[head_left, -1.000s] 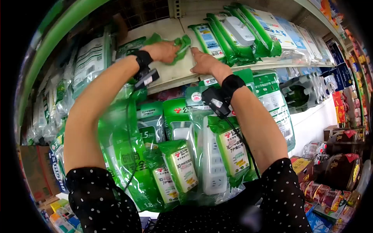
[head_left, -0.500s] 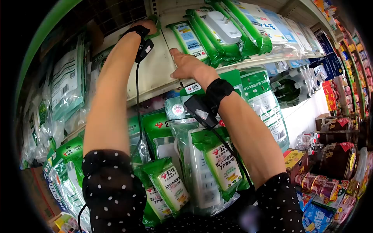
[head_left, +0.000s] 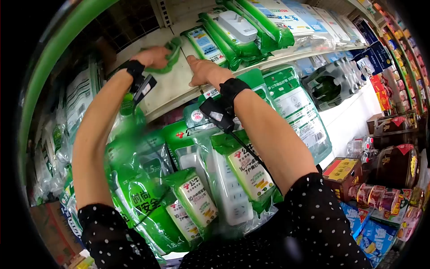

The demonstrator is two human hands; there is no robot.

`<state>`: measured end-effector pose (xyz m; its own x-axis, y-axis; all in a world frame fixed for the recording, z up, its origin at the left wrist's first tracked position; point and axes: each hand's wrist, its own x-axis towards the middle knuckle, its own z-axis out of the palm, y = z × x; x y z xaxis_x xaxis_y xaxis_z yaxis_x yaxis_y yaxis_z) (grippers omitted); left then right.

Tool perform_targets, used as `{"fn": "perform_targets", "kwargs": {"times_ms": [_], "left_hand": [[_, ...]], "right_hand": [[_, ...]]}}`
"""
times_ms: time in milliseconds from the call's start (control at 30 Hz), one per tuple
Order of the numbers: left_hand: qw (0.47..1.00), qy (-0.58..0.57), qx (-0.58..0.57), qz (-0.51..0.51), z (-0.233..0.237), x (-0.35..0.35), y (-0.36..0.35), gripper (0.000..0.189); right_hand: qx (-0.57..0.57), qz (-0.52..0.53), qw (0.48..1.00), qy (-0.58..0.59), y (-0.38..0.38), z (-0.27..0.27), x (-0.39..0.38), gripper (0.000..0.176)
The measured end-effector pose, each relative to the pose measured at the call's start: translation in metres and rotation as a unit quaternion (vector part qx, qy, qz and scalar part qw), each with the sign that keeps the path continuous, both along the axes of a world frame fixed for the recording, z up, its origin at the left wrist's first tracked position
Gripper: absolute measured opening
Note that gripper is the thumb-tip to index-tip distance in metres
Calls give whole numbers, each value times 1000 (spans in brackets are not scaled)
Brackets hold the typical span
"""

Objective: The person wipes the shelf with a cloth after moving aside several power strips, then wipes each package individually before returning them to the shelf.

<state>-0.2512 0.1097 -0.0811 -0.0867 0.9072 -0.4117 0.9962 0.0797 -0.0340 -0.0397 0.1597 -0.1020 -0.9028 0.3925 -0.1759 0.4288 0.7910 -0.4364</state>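
Note:
My left hand (head_left: 153, 57) is closed on a green cloth (head_left: 172, 56), which lies bunched against the bare part of the shelf (head_left: 168, 85). To its right, my right hand (head_left: 204, 71) rests at the shelf's front, fingers apart, holding nothing. Its fingertips are beside a green-and-white package (head_left: 205, 44) on the shelf. A white plug adapter (head_left: 238, 27) lies on top of the neighbouring green packages. Below the shelf edge, packaged power strips (head_left: 237, 197) and small green packs (head_left: 197, 197) stand in front of my body.
Clear plastic packages (head_left: 78, 98) hang at the left. Shrink-wrapped green bottles (head_left: 329, 87) sit right of the shelf's underside. Cartons (head_left: 342, 177), brown boxes (head_left: 394, 166) and snack packs (head_left: 378, 237) are at the lower right. A green frame edge (head_left: 38, 58) curves along the left.
My left hand has come toward me and left, with the green cloth now more visible. The view has shifted, and more of the green packages at the lower left shows. My right hand stays at the shelf front.

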Motion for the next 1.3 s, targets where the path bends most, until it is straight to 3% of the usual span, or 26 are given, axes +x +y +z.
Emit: {"fn": "perform_targets", "kwargs": {"times_ms": [133,233,367,467,500,633,667,733,800,833,1000,1067,1133,1167,1300], "left_hand": [[995,-80,-24,-49,28,47,-51,39],[975,-129,-11,-182,18,49,-76,39],[984,-77,-50,-150,34,66,-90,41],[995,6,64,-72,16,48,-85,40],[975,42,148,-162,-16,11,-76,37],[999,27,-21,20,10,4,-25,45],[998,7,-29,62,19,4,-19,46],[993,88,-33,71,-6,-28,8,48],[996,-16,64,58,-32,-77,25,48],[995,-9,75,69,-42,-92,39,46],[972,150,39,175,-101,-151,107,39],[973,133,51,181,-96,-162,107,39],[968,114,50,219,-60,-132,97,39],[956,116,27,268,-45,-114,95,39],[870,291,38,396,-91,-140,145,37]], "right_hand": [[-25,-19,1000,-3,-2,5,3,60],[-20,-17,1000,3,-4,4,4,59],[-18,-20,1000,-7,-2,-1,2,58],[28,28,999,36,2,-13,0,56],[33,25,999,33,4,-9,-1,56],[32,21,999,24,1,-12,1,51],[23,25,999,14,6,-15,-3,60],[3,28,1000,-7,15,-24,-9,82],[-10,20,1000,8,13,-25,-6,84],[-16,20,1000,6,11,-19,-5,85],[-36,17,999,28,4,-4,3,85],[-19,17,999,36,3,-5,3,84],[-25,11,999,33,0,2,6,81],[-22,7,999,33,0,0,5,81],[-13,-18,1000,13,1,-2,2,80]]}}
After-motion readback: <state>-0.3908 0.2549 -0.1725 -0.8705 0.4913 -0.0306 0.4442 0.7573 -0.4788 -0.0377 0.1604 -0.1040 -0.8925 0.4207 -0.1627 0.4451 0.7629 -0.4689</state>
